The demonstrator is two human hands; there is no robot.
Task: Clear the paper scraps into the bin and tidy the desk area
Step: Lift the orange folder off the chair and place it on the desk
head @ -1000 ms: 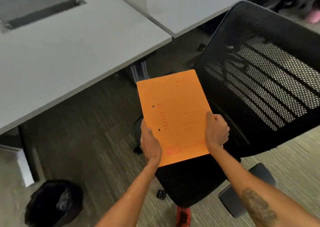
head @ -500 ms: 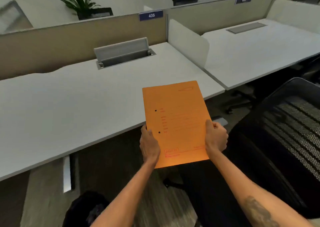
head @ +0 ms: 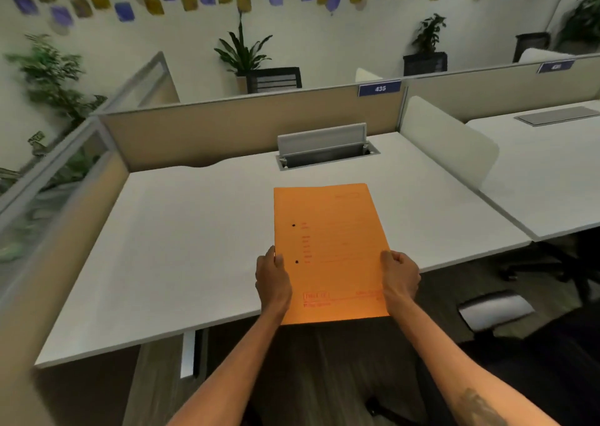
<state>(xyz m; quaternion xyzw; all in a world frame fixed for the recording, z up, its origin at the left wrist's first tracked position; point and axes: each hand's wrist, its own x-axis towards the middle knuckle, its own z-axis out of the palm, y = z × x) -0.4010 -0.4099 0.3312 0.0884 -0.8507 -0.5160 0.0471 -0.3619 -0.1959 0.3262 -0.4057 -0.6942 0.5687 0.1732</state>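
Folder, orange, held over table near edge, 6 o'clock | L hand grips its L edge | R hand grips R edge | cable tray open at 12 o'clock

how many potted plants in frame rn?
4, maybe more hidden. One plant far left by the glass partition, one behind the divider at centre, one to its right, one cut off at the top-right edge.

The blue sign on the partition reads "435". Red print on the orange folder is illegible.
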